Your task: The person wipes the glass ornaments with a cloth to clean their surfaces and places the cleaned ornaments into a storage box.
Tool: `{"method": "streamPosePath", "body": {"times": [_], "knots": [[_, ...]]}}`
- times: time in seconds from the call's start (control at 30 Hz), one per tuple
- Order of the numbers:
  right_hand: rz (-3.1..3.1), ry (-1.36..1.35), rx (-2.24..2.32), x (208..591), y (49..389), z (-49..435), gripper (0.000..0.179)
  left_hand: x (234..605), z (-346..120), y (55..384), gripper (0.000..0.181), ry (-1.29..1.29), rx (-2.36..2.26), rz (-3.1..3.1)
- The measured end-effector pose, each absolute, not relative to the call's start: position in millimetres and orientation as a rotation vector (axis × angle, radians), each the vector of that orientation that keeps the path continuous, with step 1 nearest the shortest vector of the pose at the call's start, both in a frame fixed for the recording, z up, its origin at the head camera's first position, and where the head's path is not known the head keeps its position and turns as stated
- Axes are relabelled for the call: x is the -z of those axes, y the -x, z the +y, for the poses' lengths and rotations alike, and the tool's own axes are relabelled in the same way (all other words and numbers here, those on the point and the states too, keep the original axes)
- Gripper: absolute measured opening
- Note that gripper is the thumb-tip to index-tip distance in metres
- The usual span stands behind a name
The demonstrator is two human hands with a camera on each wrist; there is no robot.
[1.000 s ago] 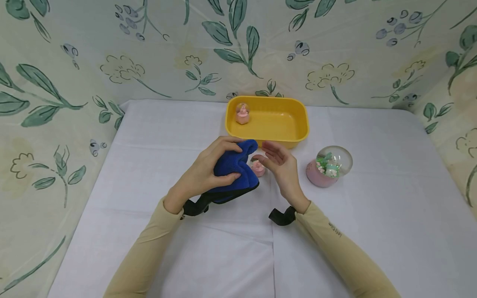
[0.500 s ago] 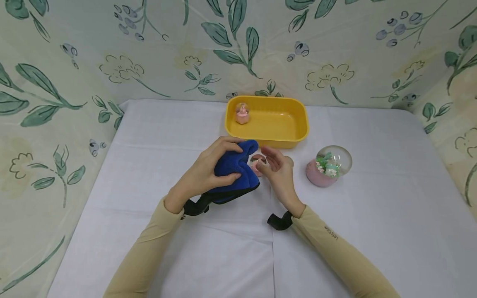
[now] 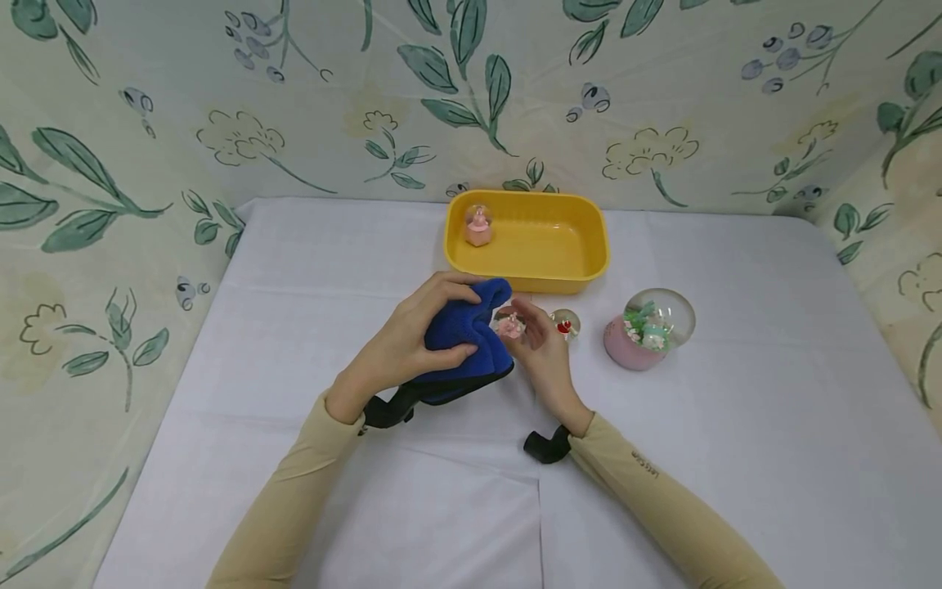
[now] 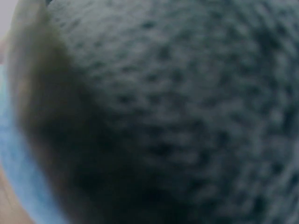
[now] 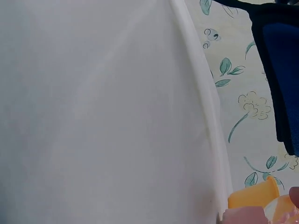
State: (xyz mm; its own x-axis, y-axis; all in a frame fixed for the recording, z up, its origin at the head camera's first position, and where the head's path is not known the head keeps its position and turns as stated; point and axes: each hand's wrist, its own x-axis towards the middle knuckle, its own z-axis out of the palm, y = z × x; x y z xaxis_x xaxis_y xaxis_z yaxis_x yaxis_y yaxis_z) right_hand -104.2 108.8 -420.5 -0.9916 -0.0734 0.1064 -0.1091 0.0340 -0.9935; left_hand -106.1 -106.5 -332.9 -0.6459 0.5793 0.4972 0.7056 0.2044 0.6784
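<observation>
My left hand grips a folded blue cloth with a black underside, fingers on top and thumb across its front. Dark fabric, badly blurred, fills most of the left wrist view. Close to the cloth's right edge, my right hand pinches a small snow globe with pink decoration inside. In the right wrist view its pink base shows at the bottom edge, and the cloth hangs at the right. Whether globe and cloth touch, I cannot tell.
A yellow tray stands behind the hands, holding another small pink snow globe at its left end. A small globe with a red figure sits just beyond my right hand. Farther right, a large pink-based snow globe lies tilted on the white-covered table.
My right hand has shifted left toward the cloth, and the small globe in its fingers has turned. The globe with the red figure has come into sight behind it. My left hand stays nearly still.
</observation>
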Motion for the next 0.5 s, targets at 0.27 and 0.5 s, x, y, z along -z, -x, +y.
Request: {"method": "streamPosePath", "body": {"times": [0.27,0.5], "knots": [[-2.276,-0.177,-2.126,424.5,106.4,104.8,0.054,332.0,-106.5,106.0,0.05,1.252,1.419,-2.324],[-2.307,-0.177,-2.08,429.8,107.7,104.3,0.052,331.8,-106.4,106.7,0.05,1.251,1.419,-2.325]]}}
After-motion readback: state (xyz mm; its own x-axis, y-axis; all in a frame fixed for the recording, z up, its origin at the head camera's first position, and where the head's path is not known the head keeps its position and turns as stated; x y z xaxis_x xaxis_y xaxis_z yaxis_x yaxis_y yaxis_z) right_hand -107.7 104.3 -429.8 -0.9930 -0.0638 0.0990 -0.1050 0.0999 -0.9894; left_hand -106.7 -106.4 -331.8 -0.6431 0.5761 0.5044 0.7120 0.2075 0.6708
